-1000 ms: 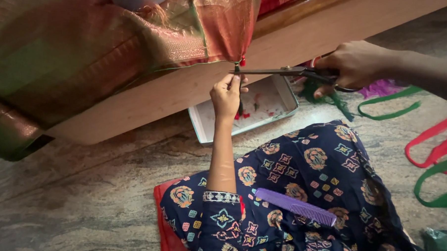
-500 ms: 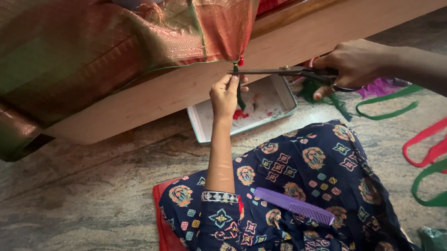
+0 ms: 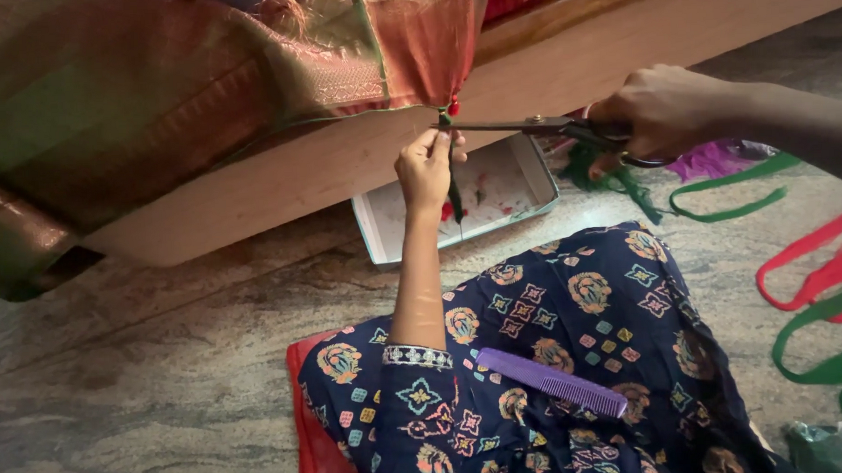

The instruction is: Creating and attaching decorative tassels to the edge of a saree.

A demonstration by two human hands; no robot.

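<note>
- Far left, the silk cloth [image 3: 183, 96], red and green with a gold border, lies draped over the wooden bed edge [image 3: 279, 181] just as it did a second ago; nothing there has shifted.
- The left hand [image 3: 426, 166] has barely moved since the earlier views. It is raised from the lap, forearm near upright, with its grip pinched on the dark green tassel strand [image 3: 455, 184] that hangs from the cloth's lower corner, pulling it straight down.
- At the top of that strand a small red bead [image 3: 453, 106] sits against the cloth's hem, right above the blades.
- The scissors [image 3: 520, 126] have edged a little leftwards; the tips now reach the strand just under the bead. The blades look nearly closed on it, and the strand is still whole below, so I judge the cut is only just starting.
- Behind the left hand, a shallow white tray [image 3: 531, 172] rests on the floor with red and green snippets in it, unchanged.
- The right hand [image 3: 664, 111] comes in from the right, arm level, its grip clenched through the scissor handles.
- On the patterned lap a purple comb [image 3: 552, 383] lies untouched.
- Far right, loose red and green ribbons [image 3: 814, 279] curl over the stone floor [image 3: 118, 387], as before.
</note>
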